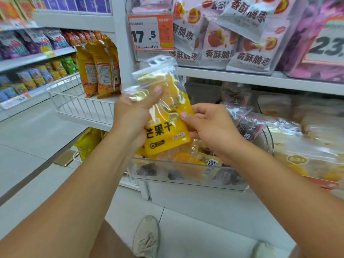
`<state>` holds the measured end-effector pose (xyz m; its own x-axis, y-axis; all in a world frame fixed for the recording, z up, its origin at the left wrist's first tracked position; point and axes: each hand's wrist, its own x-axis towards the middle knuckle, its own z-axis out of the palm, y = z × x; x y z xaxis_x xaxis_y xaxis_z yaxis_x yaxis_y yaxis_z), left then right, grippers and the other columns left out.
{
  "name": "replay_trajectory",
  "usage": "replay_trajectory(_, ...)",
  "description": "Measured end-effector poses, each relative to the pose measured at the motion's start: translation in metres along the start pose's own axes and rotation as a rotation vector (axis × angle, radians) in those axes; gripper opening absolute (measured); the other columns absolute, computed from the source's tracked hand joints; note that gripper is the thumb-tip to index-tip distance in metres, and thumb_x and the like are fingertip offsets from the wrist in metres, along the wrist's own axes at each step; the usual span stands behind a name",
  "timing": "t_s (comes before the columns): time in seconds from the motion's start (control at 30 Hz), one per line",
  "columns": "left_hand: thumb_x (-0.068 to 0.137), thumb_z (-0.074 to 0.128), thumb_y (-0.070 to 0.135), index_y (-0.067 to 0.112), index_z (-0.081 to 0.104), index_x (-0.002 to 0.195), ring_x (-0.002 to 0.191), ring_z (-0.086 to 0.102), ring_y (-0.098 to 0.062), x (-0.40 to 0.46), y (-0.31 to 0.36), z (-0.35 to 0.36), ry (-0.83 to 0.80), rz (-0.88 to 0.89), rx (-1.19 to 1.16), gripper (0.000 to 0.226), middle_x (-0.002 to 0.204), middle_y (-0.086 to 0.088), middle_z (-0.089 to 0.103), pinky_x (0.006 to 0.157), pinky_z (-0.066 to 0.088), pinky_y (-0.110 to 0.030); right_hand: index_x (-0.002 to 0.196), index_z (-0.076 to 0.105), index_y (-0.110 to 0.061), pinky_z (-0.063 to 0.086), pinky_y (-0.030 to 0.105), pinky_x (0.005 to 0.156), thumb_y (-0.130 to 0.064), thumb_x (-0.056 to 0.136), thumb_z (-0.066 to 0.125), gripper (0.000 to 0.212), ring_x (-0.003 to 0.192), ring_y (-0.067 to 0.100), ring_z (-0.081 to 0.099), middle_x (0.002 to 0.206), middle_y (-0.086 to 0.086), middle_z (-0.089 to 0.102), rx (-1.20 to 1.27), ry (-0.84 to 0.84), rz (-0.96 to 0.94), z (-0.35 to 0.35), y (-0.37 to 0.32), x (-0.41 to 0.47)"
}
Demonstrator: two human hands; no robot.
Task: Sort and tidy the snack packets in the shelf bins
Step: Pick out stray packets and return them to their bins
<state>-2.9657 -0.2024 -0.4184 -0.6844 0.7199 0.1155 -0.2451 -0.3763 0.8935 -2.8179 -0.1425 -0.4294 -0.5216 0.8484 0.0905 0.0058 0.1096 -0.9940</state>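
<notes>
A small stack of yellow dried-mango packets (163, 131) with clear tops is held upright above a clear plastic shelf bin (186, 174). My left hand (134, 116) grips the stack from the left, thumb across the front packet. My right hand (210, 123) pinches the stack's right edge with thumb and fingers. More yellow packets and dark snack packets (245, 125) lie in the bin under and behind my hands.
Above, a bin of white and pink jujube packets (232, 43) sits behind an orange 17.5 price tag (150, 32). A white wire basket (80, 103) with orange bags stands left. Further bins of pale packets fill the right. My shoes are on the tiled floor below.
</notes>
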Motion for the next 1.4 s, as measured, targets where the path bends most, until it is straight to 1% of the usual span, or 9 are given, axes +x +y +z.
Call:
replay_trajectory(0.1,0.082,0.078,0.005,0.009,0.066,0.115,0.094,0.074,-0.025,0.014,0.008,-0.019,0.074,0.093,0.028,0.035,0.102,-0.009,0.077,0.083,0.060,-0.047,0.097,0.076,-0.015,0.057,0.032,0.075,-0.048,0.083,0.073,0.036,0.078,0.012,0.068,0.086,0.000,0.074,-0.803,-0.133,-0.242,-0.016,0.002,0.000)
replay_trajectory(0.23,0.083,0.078,0.005,0.004,0.060,0.129,0.089,0.075,-0.025,0.015,0.007,-0.035,0.133,0.066,-0.014,0.049,0.105,-0.012,0.076,0.069,0.059,-0.035,0.088,0.077,-0.020,0.056,0.036,0.077,-0.027,0.083,0.078,0.009,0.078,0.014,0.065,0.083,-0.004,0.072,-1.231,-0.405,-0.224,-0.022,0.006,-0.006)
replay_trajectory(0.53,0.088,0.074,0.007,0.009,0.065,0.121,0.086,0.075,-0.025,0.015,0.007,-0.036,0.202,0.015,-0.080,0.034,0.102,-0.012,0.076,0.070,0.061,-0.041,0.092,0.067,-0.015,0.060,0.032,0.061,-0.011,0.097,0.061,0.009,0.066,0.006,0.070,0.079,-0.002,0.071,-0.676,0.086,-0.632,-0.055,-0.034,-0.022)
replay_trajectory(0.67,0.096,0.066,0.019,0.011,0.064,0.116,0.079,0.076,-0.025,0.010,0.005,-0.025,0.161,-0.169,-0.054,0.022,0.096,-0.012,0.077,0.064,0.062,-0.045,0.095,0.065,-0.002,0.050,0.016,0.092,-0.005,0.094,0.057,0.009,0.107,0.000,0.065,0.113,0.000,0.071,-0.663,0.018,-0.871,-0.054,-0.027,-0.024)
replay_trajectory(0.83,0.100,0.059,0.026,0.014,0.060,0.116,0.063,0.073,-0.026,0.000,-0.001,-0.016,0.045,-0.356,0.016,0.020,0.077,-0.011,0.075,0.053,0.060,-0.046,0.091,0.066,0.002,0.043,0.011,0.098,0.004,0.092,0.061,0.006,0.112,0.005,0.061,0.120,-0.002,0.064,-0.766,-0.076,-1.029,-0.052,-0.007,-0.022)
replay_trajectory(0.97,0.101,0.050,0.050,0.005,0.059,0.132,0.103,0.070,-0.038,-0.007,-0.002,-0.003,-0.181,-0.602,-0.125,0.055,0.122,-0.024,0.067,0.085,0.057,-0.059,0.100,0.062,-0.010,0.042,0.011,0.100,0.000,0.093,0.055,0.014,0.116,0.004,0.059,0.125,-0.002,0.062,-0.728,-0.141,-0.990,-0.051,0.009,-0.019)
replay_trajectory(1.07,0.091,0.046,0.067,0.011,0.066,0.125,0.106,0.069,-0.038,-0.020,-0.003,0.011,-0.296,-0.539,-0.153,0.068,0.121,-0.022,0.069,0.087,0.056,-0.059,0.106,0.062,-0.015,0.045,0.013,0.098,0.000,0.092,0.053,0.022,0.113,0.009,0.062,0.125,0.001,0.065,-0.752,-0.116,-0.934,-0.057,0.005,-0.018)
replay_trajectory(1.23,0.067,0.080,0.010,0.003,0.066,0.122,0.100,0.070,-0.042,-0.036,-0.012,0.033,-0.265,-0.370,-0.053,0.058,0.114,-0.025,0.070,0.082,0.056,-0.062,0.101,0.074,-0.007,0.051,0.018,0.093,-0.006,0.090,0.065,0.014,0.116,0.007,0.062,0.126,-0.001,0.066,-0.737,-0.061,-0.819,-0.083,-0.006,-0.027)
replay_trajectory(1.4,0.080,0.075,0.004,0.010,0.066,0.117,0.091,0.074,-0.031,-0.047,-0.015,0.083,-0.204,-0.264,-0.211,0.039,0.103,-0.014,0.076,0.080,0.060,-0.055,0.092,0.071,-0.015,0.056,0.024,0.069,0.010,0.081,0.061,0.029,0.086,0.011,0.068,0.091,-0.004,0.073,-0.120,0.142,-0.365,-0.113,-0.021,-0.056)
